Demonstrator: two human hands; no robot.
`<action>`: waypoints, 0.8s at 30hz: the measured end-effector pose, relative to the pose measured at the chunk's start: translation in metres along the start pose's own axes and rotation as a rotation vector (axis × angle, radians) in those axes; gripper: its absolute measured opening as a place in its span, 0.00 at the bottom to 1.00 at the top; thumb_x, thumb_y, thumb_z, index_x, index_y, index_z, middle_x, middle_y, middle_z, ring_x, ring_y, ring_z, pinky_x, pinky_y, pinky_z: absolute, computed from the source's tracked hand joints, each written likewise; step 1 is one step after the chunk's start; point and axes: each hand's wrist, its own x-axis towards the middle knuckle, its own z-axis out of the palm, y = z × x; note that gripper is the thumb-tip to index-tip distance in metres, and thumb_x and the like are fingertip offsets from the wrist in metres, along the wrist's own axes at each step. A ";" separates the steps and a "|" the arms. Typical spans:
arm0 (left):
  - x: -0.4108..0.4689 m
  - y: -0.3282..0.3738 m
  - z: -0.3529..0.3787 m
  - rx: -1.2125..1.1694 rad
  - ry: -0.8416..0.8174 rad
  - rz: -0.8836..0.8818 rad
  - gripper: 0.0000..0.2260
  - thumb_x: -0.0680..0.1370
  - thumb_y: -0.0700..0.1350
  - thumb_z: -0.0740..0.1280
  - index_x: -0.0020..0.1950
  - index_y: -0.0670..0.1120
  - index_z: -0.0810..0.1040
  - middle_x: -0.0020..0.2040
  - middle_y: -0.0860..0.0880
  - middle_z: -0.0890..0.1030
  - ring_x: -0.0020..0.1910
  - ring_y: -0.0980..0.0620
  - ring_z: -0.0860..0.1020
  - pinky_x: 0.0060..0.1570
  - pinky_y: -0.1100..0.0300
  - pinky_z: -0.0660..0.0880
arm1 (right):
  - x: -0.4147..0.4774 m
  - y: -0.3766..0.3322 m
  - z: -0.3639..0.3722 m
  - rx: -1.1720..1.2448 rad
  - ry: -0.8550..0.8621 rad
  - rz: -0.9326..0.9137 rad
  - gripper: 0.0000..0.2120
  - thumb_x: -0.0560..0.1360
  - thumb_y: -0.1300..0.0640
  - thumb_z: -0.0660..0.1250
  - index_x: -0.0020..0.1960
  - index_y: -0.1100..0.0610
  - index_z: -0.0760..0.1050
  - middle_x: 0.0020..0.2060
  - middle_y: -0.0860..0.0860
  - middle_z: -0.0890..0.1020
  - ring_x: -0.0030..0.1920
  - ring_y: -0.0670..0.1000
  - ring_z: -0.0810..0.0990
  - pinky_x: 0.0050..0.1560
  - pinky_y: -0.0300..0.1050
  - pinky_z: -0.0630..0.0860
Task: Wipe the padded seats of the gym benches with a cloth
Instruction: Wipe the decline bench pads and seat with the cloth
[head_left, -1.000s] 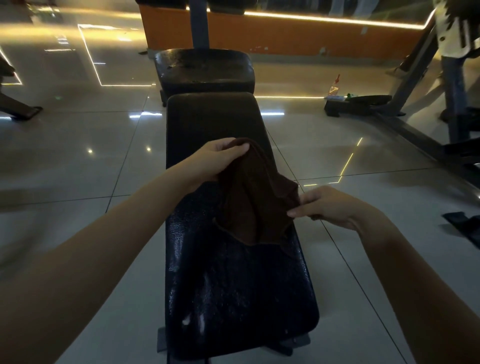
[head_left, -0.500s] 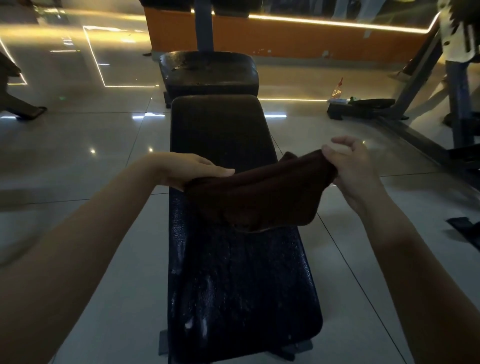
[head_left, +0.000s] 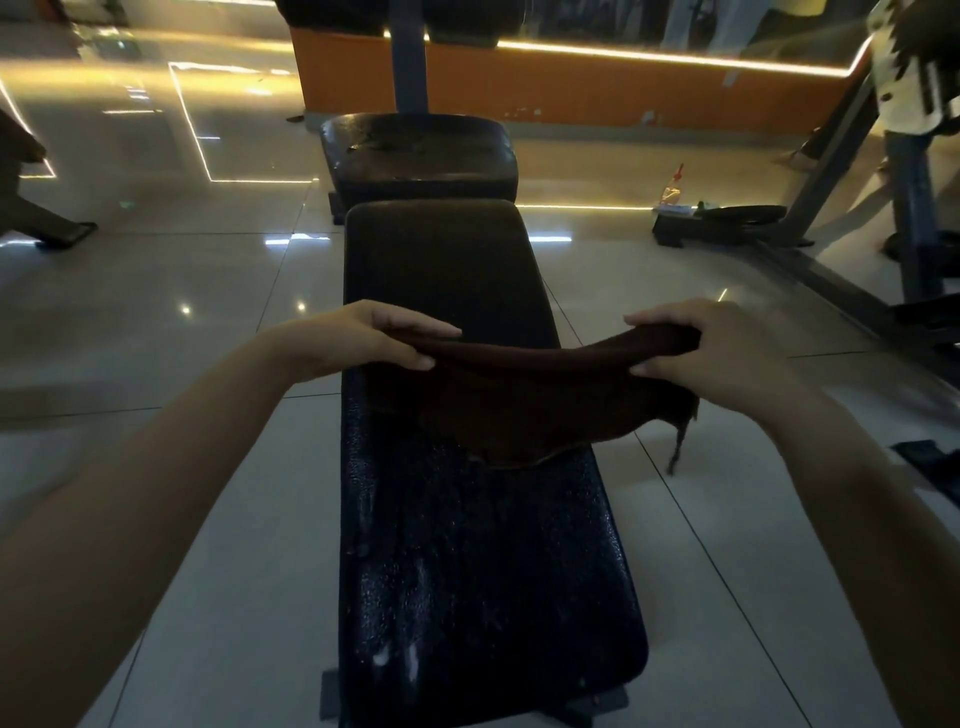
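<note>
Head view: the wet near end of the bench (head_left: 483, 597) lies below the cloth (head_left: 524, 395) — stretched between the hands, left hand (head_left: 358, 340) and right hand (head_left: 722, 353) each pinching a top corner, its lower edge drooping onto the pad.

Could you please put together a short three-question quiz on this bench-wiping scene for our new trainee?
1. True or false: the left hand and the right hand both grip the brown cloth.
2. Where is the cloth held? A) spread over the long bench seat B) flat on the floor C) on the machine frame at right.
3. Fill in: the seat's wet-looking sheen shows on the end ___ to the person (nearer or farther).
Key: 1 true; 2 A; 3 nearer.
</note>
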 end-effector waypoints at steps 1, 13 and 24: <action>-0.001 0.001 0.000 0.007 0.006 0.007 0.18 0.75 0.39 0.70 0.60 0.58 0.81 0.56 0.59 0.82 0.57 0.59 0.79 0.55 0.63 0.73 | 0.000 0.001 0.001 -0.031 0.014 -0.021 0.14 0.74 0.57 0.73 0.55 0.41 0.78 0.51 0.46 0.74 0.50 0.45 0.71 0.42 0.32 0.63; -0.006 0.020 -0.003 -0.005 0.175 0.158 0.19 0.68 0.60 0.68 0.48 0.46 0.81 0.47 0.51 0.81 0.50 0.54 0.78 0.53 0.60 0.72 | -0.001 -0.008 -0.009 0.429 0.045 -0.046 0.09 0.80 0.58 0.63 0.43 0.57 0.78 0.43 0.57 0.77 0.37 0.36 0.76 0.35 0.27 0.70; 0.011 0.049 0.045 -0.289 0.406 -0.233 0.10 0.80 0.52 0.65 0.47 0.47 0.79 0.44 0.45 0.82 0.47 0.45 0.82 0.55 0.49 0.79 | 0.021 -0.030 0.027 0.387 0.250 0.226 0.18 0.75 0.49 0.68 0.40 0.66 0.78 0.36 0.60 0.80 0.40 0.57 0.80 0.42 0.54 0.80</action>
